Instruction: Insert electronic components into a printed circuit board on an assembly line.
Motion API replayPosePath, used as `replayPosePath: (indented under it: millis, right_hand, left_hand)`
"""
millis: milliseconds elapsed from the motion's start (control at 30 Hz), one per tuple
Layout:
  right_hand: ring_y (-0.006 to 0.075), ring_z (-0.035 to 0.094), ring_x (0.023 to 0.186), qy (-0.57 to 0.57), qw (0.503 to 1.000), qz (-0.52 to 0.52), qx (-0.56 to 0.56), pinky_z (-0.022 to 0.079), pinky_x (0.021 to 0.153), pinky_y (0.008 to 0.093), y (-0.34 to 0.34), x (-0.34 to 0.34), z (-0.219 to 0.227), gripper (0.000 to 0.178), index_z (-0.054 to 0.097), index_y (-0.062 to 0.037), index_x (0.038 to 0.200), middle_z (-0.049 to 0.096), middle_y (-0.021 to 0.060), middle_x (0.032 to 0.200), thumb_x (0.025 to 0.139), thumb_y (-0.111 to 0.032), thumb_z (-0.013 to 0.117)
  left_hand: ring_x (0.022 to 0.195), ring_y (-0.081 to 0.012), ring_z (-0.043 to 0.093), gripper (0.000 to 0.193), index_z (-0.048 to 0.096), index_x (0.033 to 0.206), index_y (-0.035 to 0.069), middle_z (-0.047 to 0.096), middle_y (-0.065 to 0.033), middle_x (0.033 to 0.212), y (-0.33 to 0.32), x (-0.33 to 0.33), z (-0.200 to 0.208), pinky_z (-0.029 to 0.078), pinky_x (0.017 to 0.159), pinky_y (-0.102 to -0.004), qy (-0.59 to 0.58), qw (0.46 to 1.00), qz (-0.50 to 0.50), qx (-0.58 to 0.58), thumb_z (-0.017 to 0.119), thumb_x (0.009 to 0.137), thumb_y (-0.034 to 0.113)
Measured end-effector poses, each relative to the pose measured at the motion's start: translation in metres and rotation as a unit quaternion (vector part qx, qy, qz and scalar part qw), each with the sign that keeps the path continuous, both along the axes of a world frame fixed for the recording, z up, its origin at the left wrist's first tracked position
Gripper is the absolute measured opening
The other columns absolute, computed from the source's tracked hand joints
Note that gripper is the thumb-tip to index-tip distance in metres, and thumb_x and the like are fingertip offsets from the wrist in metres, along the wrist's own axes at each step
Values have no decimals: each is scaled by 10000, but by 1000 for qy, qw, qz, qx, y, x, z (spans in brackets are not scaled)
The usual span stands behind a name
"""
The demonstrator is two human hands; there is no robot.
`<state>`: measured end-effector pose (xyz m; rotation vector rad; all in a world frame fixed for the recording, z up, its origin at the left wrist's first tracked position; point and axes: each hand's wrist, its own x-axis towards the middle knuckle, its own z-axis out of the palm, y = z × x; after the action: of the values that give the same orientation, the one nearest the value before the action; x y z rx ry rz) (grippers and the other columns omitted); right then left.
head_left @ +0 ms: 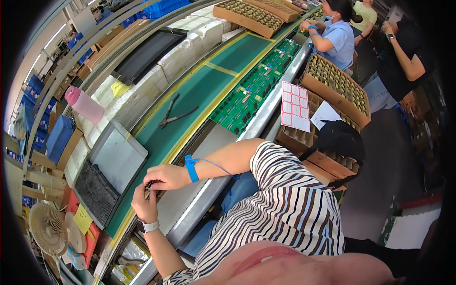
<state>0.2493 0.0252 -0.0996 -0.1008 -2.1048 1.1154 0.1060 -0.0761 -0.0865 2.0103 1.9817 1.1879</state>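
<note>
My left hand (pixel 144 203), with a watch on its wrist, and my right hand (pixel 168 177), with a blue strap round its wrist, meet at the belt's near edge. Their fingers pinch a small black part (pixel 151 184), mostly hidden, whose kind I cannot make out. Just beyond them a grey tray (pixel 124 151) holds a block of closely packed black parts (pixel 96 194). Dark-handled pliers (pixel 167 119) lie spread on the green belt (pixel 199 88). To the right of the pliers, green circuit boards (pixel 256 88) with mounted components sit in a row along the line.
A pink bottle (pixel 85 105) and a black tray (pixel 147 54) stand on white foam blocks behind the belt. At left is a fan (pixel 48 229). Partitioned cartons (pixel 336 83), a label sheet (pixel 295 105) and a black cap (pixel 339 140) are at right. Co-workers (pixel 338 40) are farther along.
</note>
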Motion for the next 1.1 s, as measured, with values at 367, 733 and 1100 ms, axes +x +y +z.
replayPosePath:
  millis: [367, 733, 1100]
  right_hand:
    - [255, 555, 718, 15, 1000, -4, 27, 453, 620, 322, 6, -2, 2, 186, 562, -36, 960, 546, 97, 858, 793, -102, 605]
    - [279, 546, 753, 15, 999, -19, 28, 445, 645, 336, 7, -1, 2, 198, 569, -46, 970, 545, 105, 836, 779, -77, 608]
    - [269, 551, 760, -19, 999, -4, 25, 447, 650, 319, 6, -3, 2, 209, 571, -39, 987, 554, 107, 850, 782, -64, 602]
  left_hand:
    - [748, -315, 589, 213, 576, 910, -10, 600, -156, 827, 6, -2, -1, 466, 649, -346, 4, 1000, 18, -4, 649, 721, 56]
    - [722, -302, 592, 245, 579, 918, -3, 595, -152, 800, 5, 1, 2, 478, 634, -341, 22, 1000, -5, 16, 664, 692, 37]
    - [719, -292, 599, 236, 582, 891, 9, 606, -130, 808, 4, -1, 3, 485, 621, -345, 26, 999, 4, 21, 667, 675, 52]
